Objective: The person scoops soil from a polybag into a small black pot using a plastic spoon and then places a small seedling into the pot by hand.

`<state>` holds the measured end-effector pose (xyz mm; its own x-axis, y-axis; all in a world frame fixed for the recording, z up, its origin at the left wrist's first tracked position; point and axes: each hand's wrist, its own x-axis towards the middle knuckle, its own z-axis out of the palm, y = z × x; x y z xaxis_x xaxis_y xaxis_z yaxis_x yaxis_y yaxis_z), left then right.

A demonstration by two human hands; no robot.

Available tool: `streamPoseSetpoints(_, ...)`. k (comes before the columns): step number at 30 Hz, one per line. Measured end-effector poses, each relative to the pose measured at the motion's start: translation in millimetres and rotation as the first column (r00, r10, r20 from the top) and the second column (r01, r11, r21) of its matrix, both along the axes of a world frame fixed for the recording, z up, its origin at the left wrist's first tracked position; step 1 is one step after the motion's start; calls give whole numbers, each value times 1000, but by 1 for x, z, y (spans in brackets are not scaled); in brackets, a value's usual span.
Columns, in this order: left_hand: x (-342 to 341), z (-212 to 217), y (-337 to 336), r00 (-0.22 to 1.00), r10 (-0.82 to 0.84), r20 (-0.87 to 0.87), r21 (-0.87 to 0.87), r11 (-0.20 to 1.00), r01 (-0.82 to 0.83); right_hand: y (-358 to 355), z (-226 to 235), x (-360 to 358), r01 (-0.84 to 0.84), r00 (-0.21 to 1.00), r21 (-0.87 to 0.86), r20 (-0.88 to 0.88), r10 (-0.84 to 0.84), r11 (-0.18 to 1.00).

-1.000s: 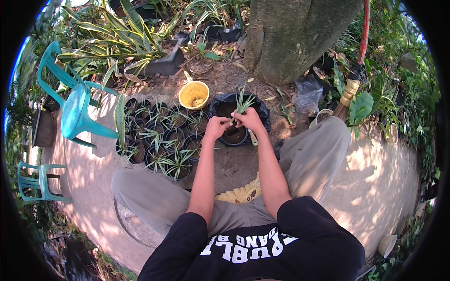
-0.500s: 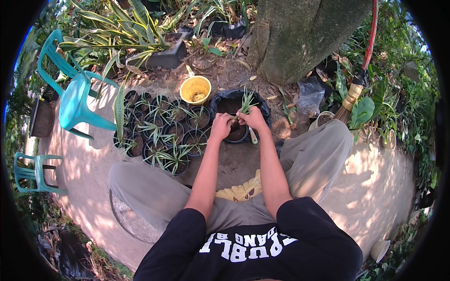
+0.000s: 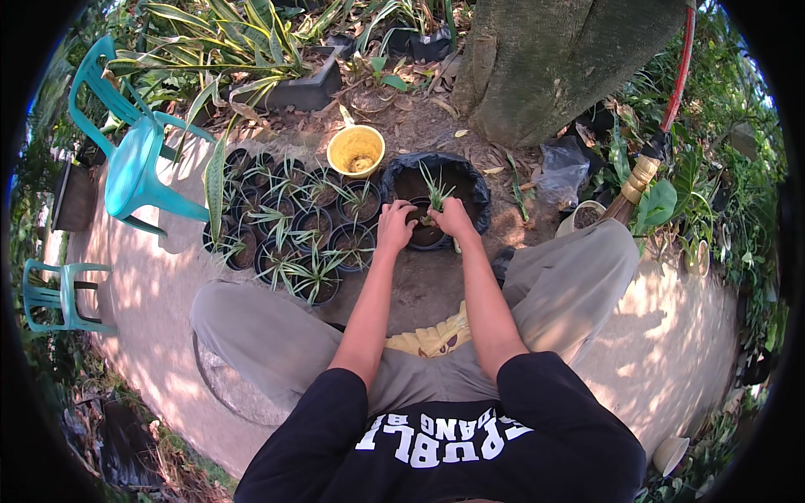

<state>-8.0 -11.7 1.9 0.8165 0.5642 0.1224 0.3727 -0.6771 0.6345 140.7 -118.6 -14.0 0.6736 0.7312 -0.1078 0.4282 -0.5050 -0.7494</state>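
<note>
Pressing soil around a seedling [image 3: 436,198], both hands [image 3: 424,223] cup the small black pot [image 3: 424,236] before the yellow bucket [image 3: 355,151]; firming likely comes next.

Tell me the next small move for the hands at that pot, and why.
Probably press the soil down around the small spiky plant. Both the left hand and right hand rest on the small black pot at the plant's base, and the plant stands upright in it.
</note>
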Motion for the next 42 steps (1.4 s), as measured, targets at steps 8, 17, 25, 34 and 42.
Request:
streamPoseSetpoints(8,-11,-29,-3,1000,-18,4,31,999,18,6,-3,-21,-58,991,-116,115,71,992)
streamPoseSetpoints(17,-11,-51,-6,1000,-28,-12,-130,991,26,13,-34,-15,-148,986,-130,59,156,980)
streamPoseSetpoints(25,-2,-72,-16,975,-151,-165,17,988,156,17,-73,-7,-165,977,-104,120,177,981)
streamPoseSetpoints(34,0,-91,-14,944,-155,-291,63,982,181,24,-62,-19,-71,990,-91,118,82,993)
streamPoseSetpoints(42,15,-74,-10,949,-216,-231,-82,976,202,12,-55,-21,-52,995,-88,82,59,995)
